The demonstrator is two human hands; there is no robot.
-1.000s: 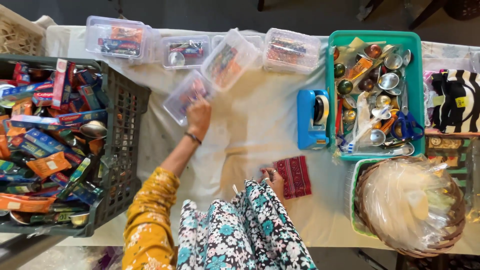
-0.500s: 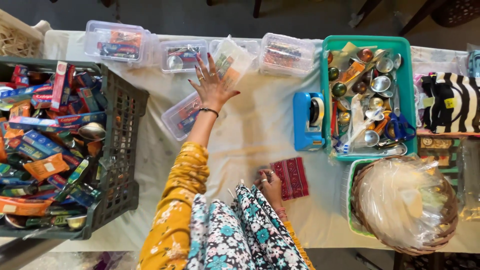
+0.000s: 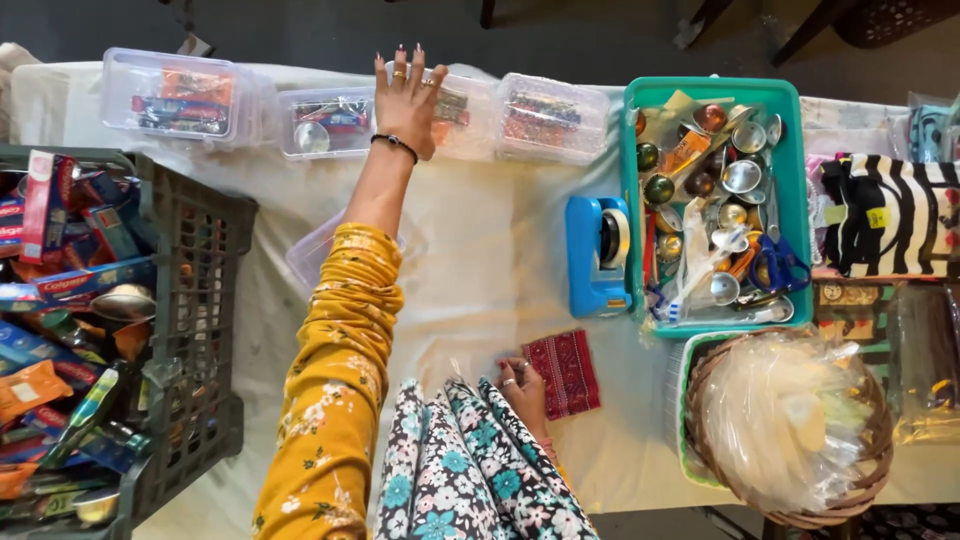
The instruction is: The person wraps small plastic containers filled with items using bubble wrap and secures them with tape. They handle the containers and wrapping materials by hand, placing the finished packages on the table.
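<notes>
I saw the left hand [image 3: 408,100] spread flat on a clear plastic box [image 3: 455,115] at the surface's [image 3: 480,260] far edge; the right hand [image 3: 524,388] touched a red cloth [image 3: 565,372], fingers loosely curled.

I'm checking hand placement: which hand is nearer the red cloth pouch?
Right. The right hand rests at the red cloth pouch, touching its edge; the left hand is far off on a clear lidded box.
</notes>
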